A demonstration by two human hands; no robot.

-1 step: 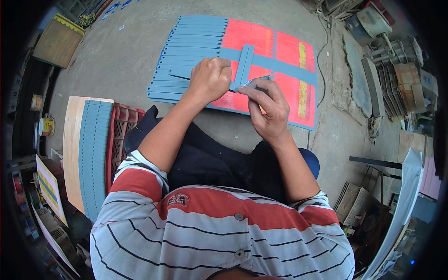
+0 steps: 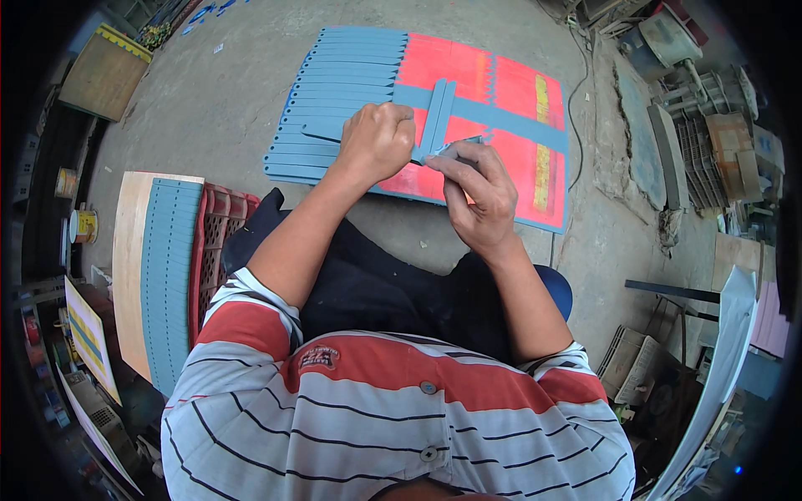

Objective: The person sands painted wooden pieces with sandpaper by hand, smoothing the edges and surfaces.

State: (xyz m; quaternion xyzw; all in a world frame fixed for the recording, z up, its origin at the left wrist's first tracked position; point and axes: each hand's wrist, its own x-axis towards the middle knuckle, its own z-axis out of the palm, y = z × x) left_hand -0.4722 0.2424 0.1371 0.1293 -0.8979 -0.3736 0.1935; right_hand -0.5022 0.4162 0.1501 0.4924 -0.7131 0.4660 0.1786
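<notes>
My left hand (image 2: 378,144) is closed around a narrow blue-grey strip (image 2: 320,134), whose rounded end sticks out to the left of the fist. My right hand (image 2: 483,194) pinches a small folded grey-blue piece (image 2: 455,149) against the strip's other end; fingers hide most of it, and I cannot make out its kind. Both hands are above a low board (image 2: 518,92) painted pink-red with a blue-grey band. Just beyond my fingers, two loose blue-grey strips (image 2: 439,113) lie side by side across the board.
Many similar strips with end holes (image 2: 351,71) lie in a row on the board's left part. At my left, a red plastic crate (image 2: 221,221) stands beside a wooden board (image 2: 134,259) bearing another row of strips (image 2: 171,267). Stacked crates (image 2: 697,163) stand at the right.
</notes>
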